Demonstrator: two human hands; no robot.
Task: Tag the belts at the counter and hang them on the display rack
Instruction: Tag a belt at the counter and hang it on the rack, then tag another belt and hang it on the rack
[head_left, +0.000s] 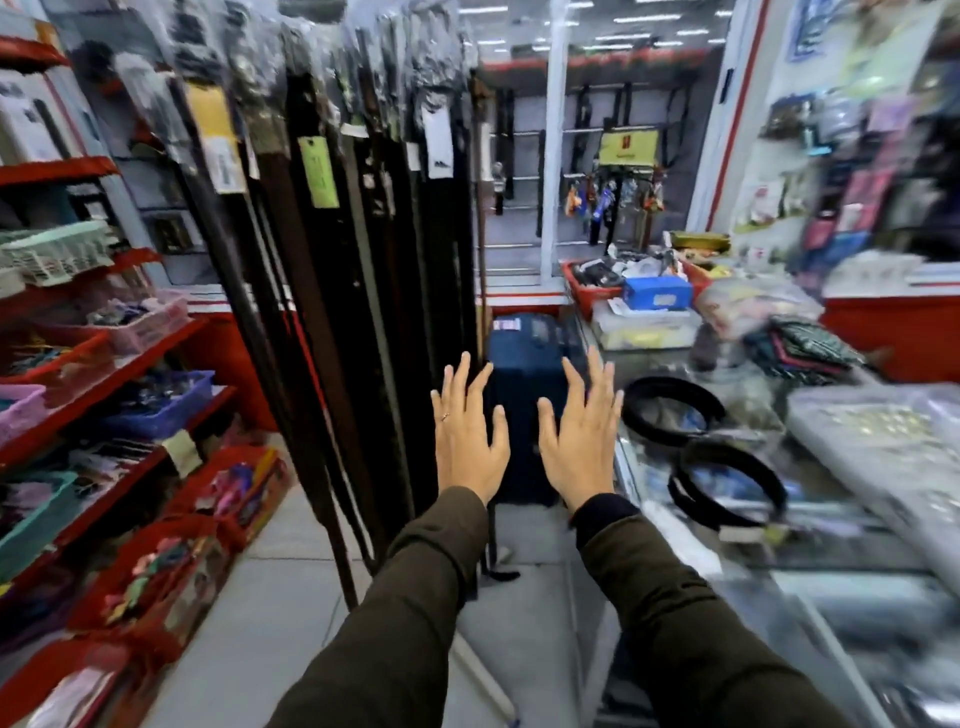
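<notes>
Head view, looking down the aisle: both my hands are up in front of me, backs toward me, holding nothing. My left hand (470, 431) has its fingers spread wide, with a thin ring on one finger; my right hand (579, 431) is fanned out the same way. Dark olive sleeves (675, 613) cover both arms to the wrists.

Two black belts lie coiled on the glass counter (779, 566) to my right. The nearer coiled belt (727, 486) is a loose ring of a couple of turns, with a pale tag-like piece near its lower right end, too blurred to read. The farther coiled belt (672, 408) sits just beyond it, also a dark open loop. Neither hand touches them.

To my left the display rack (332, 291) is crowded with long hanging belts, black and dark brown, most wrapped in clear plastic at the top, several carrying yellow, green or white tags. A blue suitcase (524, 395) stands on the floor beyond my hands.
</notes>
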